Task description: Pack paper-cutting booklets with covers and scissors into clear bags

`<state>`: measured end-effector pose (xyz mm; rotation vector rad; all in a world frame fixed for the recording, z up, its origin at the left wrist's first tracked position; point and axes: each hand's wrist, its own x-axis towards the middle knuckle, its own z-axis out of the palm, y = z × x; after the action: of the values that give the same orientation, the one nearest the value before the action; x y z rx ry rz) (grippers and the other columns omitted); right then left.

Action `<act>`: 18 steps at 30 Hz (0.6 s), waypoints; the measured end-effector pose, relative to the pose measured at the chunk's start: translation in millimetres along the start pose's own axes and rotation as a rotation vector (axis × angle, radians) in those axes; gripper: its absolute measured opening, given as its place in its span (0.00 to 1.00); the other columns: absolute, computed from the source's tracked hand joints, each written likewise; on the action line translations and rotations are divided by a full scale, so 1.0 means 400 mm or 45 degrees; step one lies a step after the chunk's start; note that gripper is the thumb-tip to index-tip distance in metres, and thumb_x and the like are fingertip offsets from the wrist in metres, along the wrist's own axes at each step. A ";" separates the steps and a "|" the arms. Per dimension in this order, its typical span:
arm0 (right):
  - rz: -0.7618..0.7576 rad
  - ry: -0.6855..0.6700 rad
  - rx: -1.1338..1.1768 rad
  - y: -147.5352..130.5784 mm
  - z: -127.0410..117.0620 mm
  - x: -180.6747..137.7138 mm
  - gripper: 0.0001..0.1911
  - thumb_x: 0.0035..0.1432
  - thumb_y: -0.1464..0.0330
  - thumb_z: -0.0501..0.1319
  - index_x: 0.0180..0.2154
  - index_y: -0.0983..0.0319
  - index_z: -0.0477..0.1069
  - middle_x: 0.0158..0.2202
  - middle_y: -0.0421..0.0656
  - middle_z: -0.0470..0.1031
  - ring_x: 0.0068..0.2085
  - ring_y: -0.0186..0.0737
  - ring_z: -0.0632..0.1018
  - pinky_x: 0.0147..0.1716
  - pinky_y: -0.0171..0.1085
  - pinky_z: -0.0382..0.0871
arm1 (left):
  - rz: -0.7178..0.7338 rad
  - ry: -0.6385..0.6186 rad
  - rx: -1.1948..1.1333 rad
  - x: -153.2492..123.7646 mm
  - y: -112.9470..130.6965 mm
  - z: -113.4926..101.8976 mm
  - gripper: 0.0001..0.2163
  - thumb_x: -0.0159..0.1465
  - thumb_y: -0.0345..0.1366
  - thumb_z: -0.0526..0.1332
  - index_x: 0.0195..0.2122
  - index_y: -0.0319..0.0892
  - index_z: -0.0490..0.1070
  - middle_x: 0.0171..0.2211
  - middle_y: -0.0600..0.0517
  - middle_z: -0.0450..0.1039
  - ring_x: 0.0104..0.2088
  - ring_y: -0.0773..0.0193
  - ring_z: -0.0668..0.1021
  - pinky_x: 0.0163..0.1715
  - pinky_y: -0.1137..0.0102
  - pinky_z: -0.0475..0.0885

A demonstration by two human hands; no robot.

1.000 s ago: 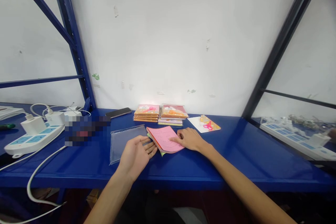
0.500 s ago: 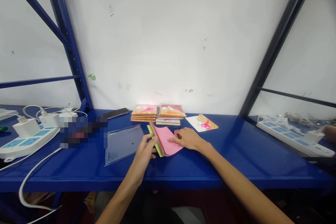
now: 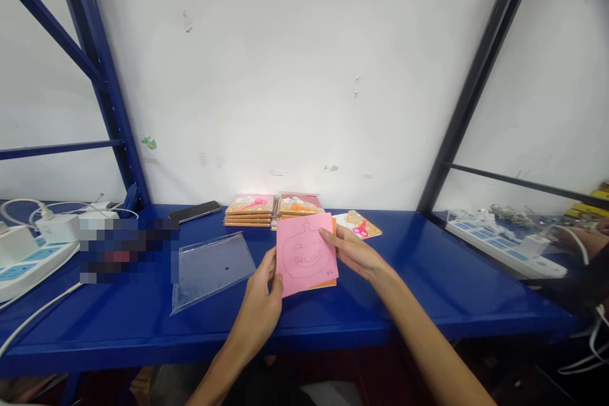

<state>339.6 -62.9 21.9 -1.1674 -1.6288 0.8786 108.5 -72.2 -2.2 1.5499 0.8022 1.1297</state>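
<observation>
Both hands hold a stack of coloured paper sheets (image 3: 308, 257), raised and facing me. A smiling pumpkin outline is printed on the pink top sheet, and an orange edge peeks out behind it. My left hand (image 3: 266, 288) grips the lower left edge, thumb in front. At the upper right, my right hand (image 3: 352, 247) pinches the stack with its thumb on the pink sheet. A clear plastic sleeve (image 3: 212, 269) lies flat to the left of my left hand. Behind my right hand rests a white card with pink scissors (image 3: 359, 226) and a yellow pattern.
Packed craft sets stand in two piles, a left pile (image 3: 250, 209) and a right pile (image 3: 297, 203), near the wall. A dark phone (image 3: 195, 210) lies left of them. Power strips sit at the left (image 3: 35, 266) and right (image 3: 507, 247) on the blue table (image 3: 428, 292).
The paper stack, earlier tilted on its edge with a green sheet showing, is now squared up and turned to face me. My right hand has moved from its front to its upper right edge.
</observation>
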 end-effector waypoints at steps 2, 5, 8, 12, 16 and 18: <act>-0.048 0.057 0.130 -0.029 0.005 -0.026 0.24 0.71 0.51 0.53 0.60 0.56 0.63 0.57 0.48 0.77 0.53 0.46 0.80 0.54 0.47 0.74 | 0.075 -0.006 0.070 0.000 -0.001 0.007 0.23 0.67 0.34 0.55 0.64 0.41 0.63 0.61 0.40 0.73 0.61 0.52 0.75 0.61 0.60 0.66; -0.058 0.166 0.347 -0.059 0.020 -0.061 0.23 0.66 0.54 0.63 0.58 0.54 0.64 0.56 0.45 0.78 0.54 0.47 0.79 0.54 0.46 0.73 | 0.084 0.046 0.068 0.002 -0.021 0.010 0.23 0.66 0.34 0.56 0.63 0.44 0.62 0.64 0.42 0.70 0.63 0.51 0.72 0.61 0.59 0.65; 0.020 0.272 0.517 -0.061 0.053 -0.087 0.26 0.60 0.55 0.69 0.55 0.53 0.65 0.50 0.43 0.80 0.51 0.48 0.80 0.52 0.45 0.74 | -0.010 0.115 0.009 0.000 -0.039 0.013 0.24 0.66 0.37 0.59 0.63 0.43 0.62 0.67 0.42 0.65 0.67 0.50 0.66 0.65 0.58 0.60; 0.068 0.397 0.388 -0.032 0.115 -0.112 0.29 0.59 0.49 0.67 0.55 0.52 0.63 0.51 0.44 0.78 0.53 0.50 0.79 0.54 0.47 0.74 | -0.023 0.051 -0.032 -0.009 -0.036 0.027 0.22 0.67 0.43 0.60 0.61 0.43 0.63 0.66 0.41 0.67 0.65 0.49 0.69 0.63 0.59 0.63; 0.069 0.413 0.095 -0.018 0.072 -0.102 0.29 0.64 0.40 0.53 0.57 0.48 0.65 0.50 0.43 0.79 0.52 0.54 0.79 0.51 0.53 0.75 | 0.015 0.054 0.091 -0.008 -0.029 0.026 0.21 0.69 0.47 0.57 0.59 0.42 0.65 0.60 0.41 0.72 0.60 0.49 0.74 0.59 0.59 0.66; 0.137 0.414 -0.028 -0.018 -0.020 -0.068 0.33 0.68 0.40 0.41 0.55 0.51 0.70 0.49 0.46 0.80 0.52 0.54 0.79 0.50 0.53 0.76 | 0.026 0.047 0.130 -0.003 -0.032 0.020 0.21 0.70 0.48 0.57 0.60 0.43 0.65 0.60 0.41 0.73 0.60 0.50 0.74 0.60 0.59 0.66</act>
<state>348.7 -90.7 23.7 -1.3465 -1.3241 0.6959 116.2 -72.6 -15.4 1.6288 0.8827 1.1504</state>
